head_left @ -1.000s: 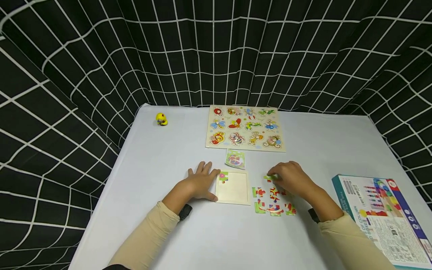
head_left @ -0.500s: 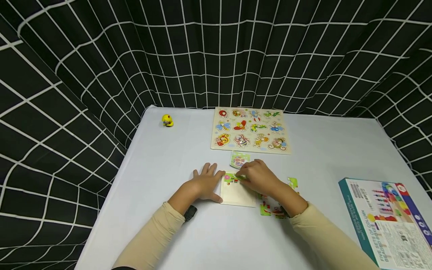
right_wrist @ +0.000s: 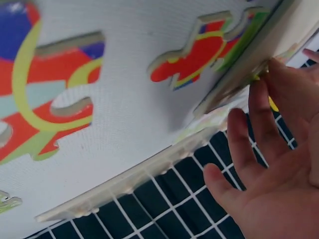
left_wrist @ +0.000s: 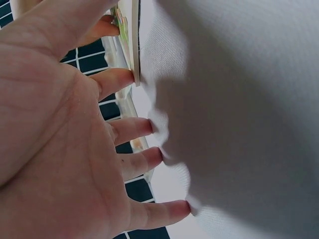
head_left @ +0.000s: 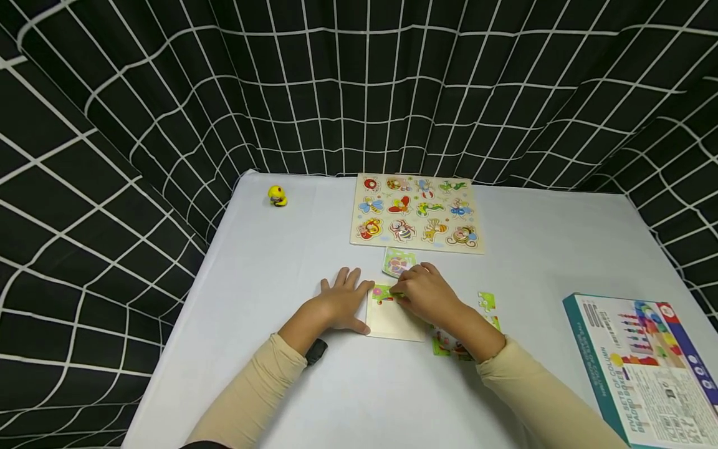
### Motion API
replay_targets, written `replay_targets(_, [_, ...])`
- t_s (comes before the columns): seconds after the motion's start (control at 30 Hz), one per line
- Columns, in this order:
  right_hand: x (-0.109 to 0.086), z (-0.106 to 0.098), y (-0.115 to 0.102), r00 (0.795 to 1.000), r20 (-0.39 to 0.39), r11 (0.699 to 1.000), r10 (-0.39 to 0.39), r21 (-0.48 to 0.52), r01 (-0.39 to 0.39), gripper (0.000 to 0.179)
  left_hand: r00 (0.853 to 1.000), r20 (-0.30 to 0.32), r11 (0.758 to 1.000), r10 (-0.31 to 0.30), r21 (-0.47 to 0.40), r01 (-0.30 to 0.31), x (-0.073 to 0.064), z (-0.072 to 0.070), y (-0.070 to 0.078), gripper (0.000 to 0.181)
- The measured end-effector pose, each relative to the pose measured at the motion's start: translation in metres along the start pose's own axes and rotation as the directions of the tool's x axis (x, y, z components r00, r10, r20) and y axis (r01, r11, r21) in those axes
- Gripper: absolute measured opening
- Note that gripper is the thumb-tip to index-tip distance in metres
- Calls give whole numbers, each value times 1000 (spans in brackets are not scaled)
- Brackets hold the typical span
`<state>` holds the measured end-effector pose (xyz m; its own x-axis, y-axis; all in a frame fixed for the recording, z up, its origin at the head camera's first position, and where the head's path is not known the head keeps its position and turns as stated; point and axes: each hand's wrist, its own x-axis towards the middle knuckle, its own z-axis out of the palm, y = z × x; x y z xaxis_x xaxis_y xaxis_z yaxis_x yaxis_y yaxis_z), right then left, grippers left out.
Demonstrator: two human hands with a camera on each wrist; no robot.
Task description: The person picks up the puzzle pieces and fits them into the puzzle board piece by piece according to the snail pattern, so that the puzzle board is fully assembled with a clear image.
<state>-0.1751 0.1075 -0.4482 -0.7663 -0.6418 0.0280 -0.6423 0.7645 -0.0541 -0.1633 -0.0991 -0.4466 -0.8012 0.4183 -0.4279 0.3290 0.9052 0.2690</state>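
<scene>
A shallow wooden puzzle tray (head_left: 389, 324) lies flat in the middle of the head view, a green and pink puzzle piece (head_left: 378, 291) in its far left corner. My left hand (head_left: 341, 310) is spread beside it, index finger and thumb touching its left edge. In the left wrist view the other fingertips of that hand (left_wrist: 65, 139) press on the white cloth. My right hand (head_left: 429, 298) pinches a puzzle piece (right_wrist: 255, 77) between thumb and index finger at the tray's far side, beside the corner piece. Most of the pinched piece is hidden by the fingers.
Loose puzzle pieces (head_left: 486, 302) lie right of the tray, some beneath the right forearm. Behind the tray are a small picture card (head_left: 398, 260) and an insect puzzle board (head_left: 417, 212). A yellow toy figure (head_left: 277, 196) stands back left; a flat box (head_left: 645, 374) lies right.
My right hand has moved left from the loose pieces to the tray, bringing a green-edged puzzle piece with it. My left hand has stayed at the tray's left edge.
</scene>
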Motion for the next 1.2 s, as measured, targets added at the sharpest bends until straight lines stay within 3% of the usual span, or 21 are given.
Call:
replay_targets(0.17, [-7, -5, 5, 996, 87, 992, 8, 126, -19, 25, 1000, 15, 1000, 3, -14, -2, 1, 3, 2, 97])
replay_targets(0.3, [-17, -14, 17, 991, 135, 940, 1, 338, -47, 31, 1000, 7, 1000, 8, -30, -8, 1, 6, 2, 97])
replay_targets(0.4, [-27, -20, 33, 992, 123, 912, 35, 402, -82, 31, 1000, -1, 999, 15, -44, -15, -1, 6, 0, 97])
replay_targets(0.57, [-44, -23, 64, 983, 65, 939, 171, 293, -182, 32, 1000, -7, 998, 3, -56, -3, -7, 5, -8, 96])
replay_targets(0.73, [-67, -21, 87, 960, 74, 933, 271, 226, -281, 30, 1000, -4, 998, -4, -70, 3, -11, 3, -12, 96])
replay_targets(0.93, [-92, -15, 98, 940, 115, 919, 320, 202, -338, 30, 1000, -14, 998, 15, -55, -16, -10, 1, -11, 96])
replay_targets(1.2, [-106, -14, 104, 925, 80, 907, 372, 183, -380, 31, 998, -17, 997, 54, -59, -55, -4, 0, -1, 95])
